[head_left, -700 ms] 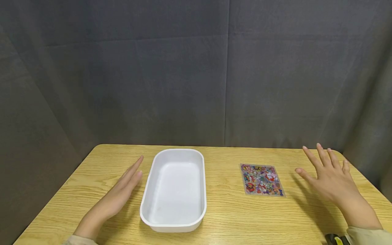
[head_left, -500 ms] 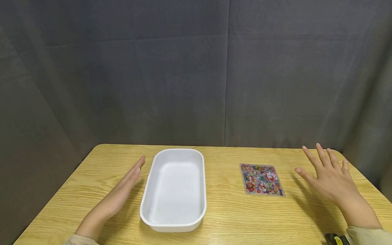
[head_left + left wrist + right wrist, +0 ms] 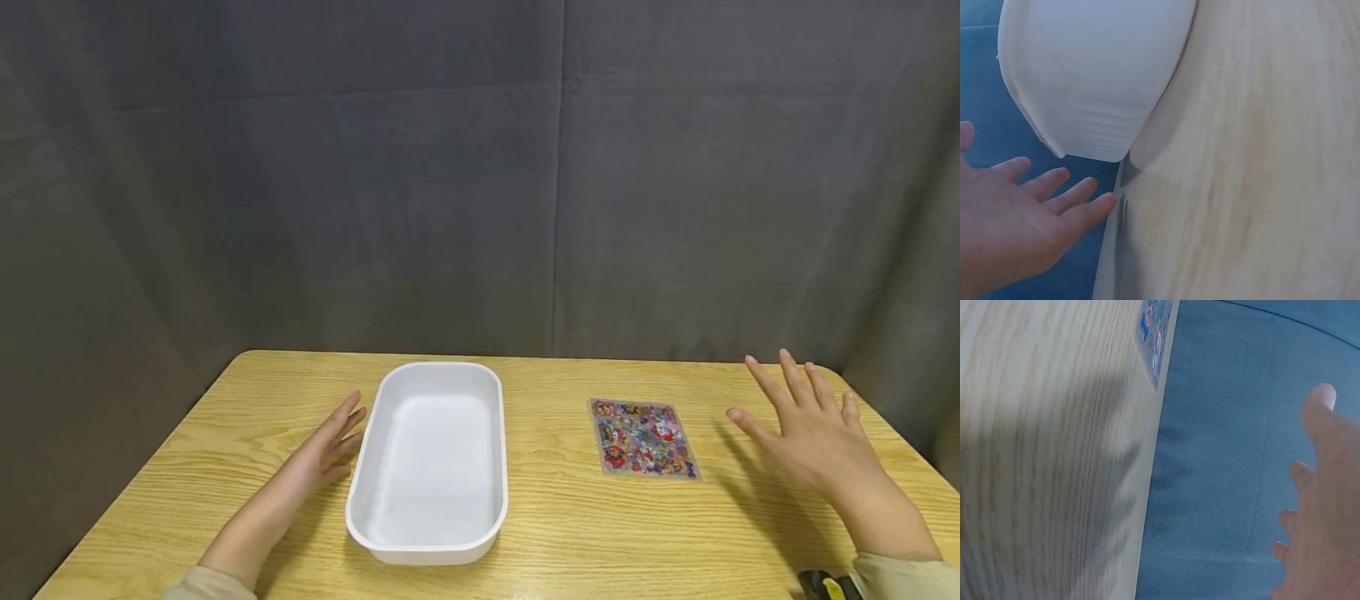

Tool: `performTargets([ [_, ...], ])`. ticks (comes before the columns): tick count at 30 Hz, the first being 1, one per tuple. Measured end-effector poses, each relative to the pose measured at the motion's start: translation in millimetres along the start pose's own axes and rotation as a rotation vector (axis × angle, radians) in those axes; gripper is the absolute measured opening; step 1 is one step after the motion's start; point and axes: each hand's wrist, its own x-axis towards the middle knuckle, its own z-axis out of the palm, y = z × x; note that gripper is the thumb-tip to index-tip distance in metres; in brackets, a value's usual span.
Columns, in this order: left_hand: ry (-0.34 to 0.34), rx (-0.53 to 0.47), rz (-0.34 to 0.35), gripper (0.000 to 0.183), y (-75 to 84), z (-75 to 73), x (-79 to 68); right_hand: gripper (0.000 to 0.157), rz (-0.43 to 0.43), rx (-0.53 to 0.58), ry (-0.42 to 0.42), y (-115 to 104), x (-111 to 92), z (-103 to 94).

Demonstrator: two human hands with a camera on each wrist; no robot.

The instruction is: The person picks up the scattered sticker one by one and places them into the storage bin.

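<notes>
Left of centre on the table is a white rectangular tub (image 3: 435, 467) with rounded corners, nothing inside it. My left hand (image 3: 315, 454) hovers beside the tub's left wall, palm turned toward it, fingers slightly spread. In the left wrist view, a gap shows between the fingertips and the tub (image 3: 1097, 75). A colourful sheet of cartoon stickers (image 3: 645, 439) lies flat to the right of the tub. Right of that sheet, my right hand (image 3: 813, 433) is held above the table with fingers spread, holding nothing. The right wrist view shows part of the sticker sheet (image 3: 1155, 337).
The wood-grain table (image 3: 555, 517) has rounded far corners. A dark grey curtain (image 3: 450, 183) hangs behind it and along both sides. At the bottom right, a black and yellow object (image 3: 828, 586) sits by the right sleeve.
My left hand has turned and moved slightly right, nearer the tub, its fingers now spreading apart. The right hand keeps its pose. Tub and sticker sheet stay where they were.
</notes>
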Motion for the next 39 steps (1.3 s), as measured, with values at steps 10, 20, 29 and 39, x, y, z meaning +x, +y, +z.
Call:
performTargets([
  [10,-0.034,-0.058,-0.049,0.067,-7.2,0.6,2.2,0.077,0.000,0.002,-0.011,1,1,-1.4],
  [20,-0.022,-0.083,-0.066,0.065,-10.3,2.4,1.9,0.074,-0.040,0.051,-0.014,0,2,-3.6],
  [29,-0.057,-0.131,-0.065,0.070,-16.1,-1.0,-1.4,0.072,-0.123,0.237,-0.025,-9,3,3.1],
  [39,-0.089,-0.158,-0.046,0.072,-17.5,-2.6,0.6,0.062,-0.233,0.449,0.000,-11,7,-1.2],
])
